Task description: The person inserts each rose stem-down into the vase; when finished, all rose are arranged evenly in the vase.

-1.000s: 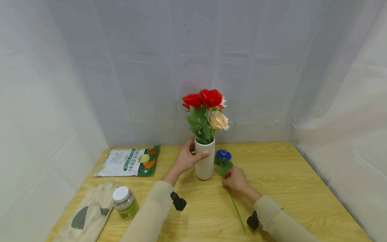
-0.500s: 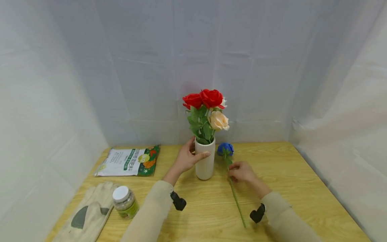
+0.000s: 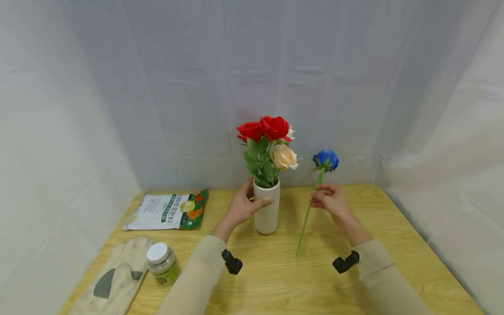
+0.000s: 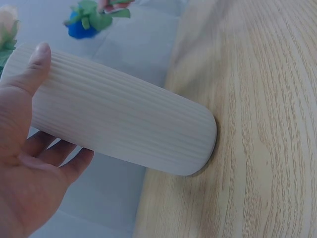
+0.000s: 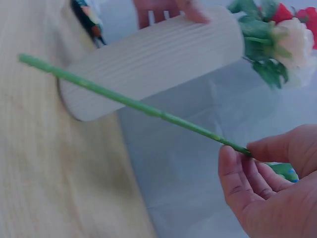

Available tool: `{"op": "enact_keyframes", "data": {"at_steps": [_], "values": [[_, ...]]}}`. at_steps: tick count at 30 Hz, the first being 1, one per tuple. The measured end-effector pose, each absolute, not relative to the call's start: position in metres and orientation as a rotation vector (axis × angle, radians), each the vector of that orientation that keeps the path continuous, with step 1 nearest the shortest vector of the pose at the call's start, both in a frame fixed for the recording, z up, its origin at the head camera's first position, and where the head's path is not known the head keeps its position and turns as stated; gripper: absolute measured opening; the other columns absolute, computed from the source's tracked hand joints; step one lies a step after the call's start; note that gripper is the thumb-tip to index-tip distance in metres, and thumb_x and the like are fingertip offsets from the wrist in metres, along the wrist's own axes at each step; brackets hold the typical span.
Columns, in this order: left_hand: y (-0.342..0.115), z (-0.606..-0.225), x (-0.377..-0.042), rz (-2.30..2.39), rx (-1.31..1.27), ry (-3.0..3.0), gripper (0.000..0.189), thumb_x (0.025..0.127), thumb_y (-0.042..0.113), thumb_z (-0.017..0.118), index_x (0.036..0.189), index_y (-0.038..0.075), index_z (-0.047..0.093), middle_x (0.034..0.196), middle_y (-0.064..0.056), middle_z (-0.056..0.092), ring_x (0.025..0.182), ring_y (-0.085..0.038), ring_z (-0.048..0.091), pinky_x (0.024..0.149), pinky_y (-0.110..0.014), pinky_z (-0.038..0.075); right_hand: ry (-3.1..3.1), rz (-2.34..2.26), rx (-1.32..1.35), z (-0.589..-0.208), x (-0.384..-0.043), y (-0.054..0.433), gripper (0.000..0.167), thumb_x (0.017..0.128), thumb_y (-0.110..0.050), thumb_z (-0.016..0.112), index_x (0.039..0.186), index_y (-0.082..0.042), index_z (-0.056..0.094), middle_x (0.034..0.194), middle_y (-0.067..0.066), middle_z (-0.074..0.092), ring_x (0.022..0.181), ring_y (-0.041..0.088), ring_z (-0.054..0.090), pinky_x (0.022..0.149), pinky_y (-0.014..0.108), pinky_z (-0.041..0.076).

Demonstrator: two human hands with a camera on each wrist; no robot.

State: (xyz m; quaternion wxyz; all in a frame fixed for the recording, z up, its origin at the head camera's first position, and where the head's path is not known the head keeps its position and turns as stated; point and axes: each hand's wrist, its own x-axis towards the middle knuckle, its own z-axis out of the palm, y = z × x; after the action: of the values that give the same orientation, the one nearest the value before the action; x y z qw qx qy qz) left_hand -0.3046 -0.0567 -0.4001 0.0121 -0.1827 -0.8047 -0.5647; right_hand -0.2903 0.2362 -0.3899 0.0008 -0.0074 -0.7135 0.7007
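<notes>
A white ribbed vase [image 3: 267,212] stands upright on the table, and my left hand [image 3: 242,206] grips it near the rim, thumb across the front. In it are two red roses [image 3: 274,127], a peach rose [image 3: 284,157] and a white flower partly hidden behind them. To the right of the vase, my right hand [image 3: 332,201] pinches the green stem of a blue rose [image 3: 326,160] between thumb and fingers. The rose is raised with its bloom up, and its stem [image 5: 131,102] slants down to the left. In the right wrist view the bloom is mostly hidden behind the hand.
On the left of the wooden table [image 3: 252,280] lie a white and green printed bag [image 3: 167,211] and a pair of beige gloves [image 3: 118,275]. Beside the gloves stands a clear jar [image 3: 163,264] with a white lid. Pale sheets hang behind and at both sides.
My right hand has lifted the blue rose off the table, moving it up and to the right and tilting it upright. The left hand has stayed on the vase.
</notes>
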Motion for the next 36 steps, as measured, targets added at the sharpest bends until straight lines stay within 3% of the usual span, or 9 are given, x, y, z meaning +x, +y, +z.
{"op": "enact_keyframes", "data": {"at_steps": [15, 23, 36], "values": [[-0.057, -0.402, -0.305, -1.764, -0.538, -2.521, 0.089, 0.093, 0.035, 0.084, 0.166, 0.022, 0.034, 0.158, -0.016, 0.054, 0.143, -0.037, 0.055, 0.112, -0.056, 0.052, -1.814, 2.169, 0.05, -0.345, -0.288, 0.245, 0.022, 0.101, -0.002, 0.068, 0.117, 0.003, 0.054, 0.078, -0.006, 0.072, 0.069, 0.01, 0.073, 0.073, 0.026, 0.065], [-0.057, -0.402, -0.305, -1.754, -0.556, -2.519, 0.089, 0.093, 0.035, 0.084, 0.166, 0.022, 0.034, 0.157, -0.015, 0.054, 0.142, -0.036, 0.056, 0.112, -0.054, 0.052, -1.577, 2.141, 0.037, -0.323, -0.285, 0.244, 0.014, 0.1, -0.002, 0.07, 0.106, -0.002, 0.058, 0.081, 0.0, 0.074, 0.071, 0.013, 0.073, 0.073, 0.027, 0.066], [-0.057, -0.402, -0.307, -1.772, -0.571, -2.497, 0.087, 0.093, 0.031, 0.084, 0.165, 0.024, 0.036, 0.156, -0.014, 0.056, 0.141, -0.036, 0.058, 0.111, -0.055, 0.053, -1.317, 2.139, 0.074, -0.303, -0.288, 0.233, 0.013, 0.098, 0.002, 0.069, 0.101, -0.003, 0.057, 0.08, 0.006, 0.07, 0.073, 0.018, 0.072, 0.071, 0.029, 0.066]]}}
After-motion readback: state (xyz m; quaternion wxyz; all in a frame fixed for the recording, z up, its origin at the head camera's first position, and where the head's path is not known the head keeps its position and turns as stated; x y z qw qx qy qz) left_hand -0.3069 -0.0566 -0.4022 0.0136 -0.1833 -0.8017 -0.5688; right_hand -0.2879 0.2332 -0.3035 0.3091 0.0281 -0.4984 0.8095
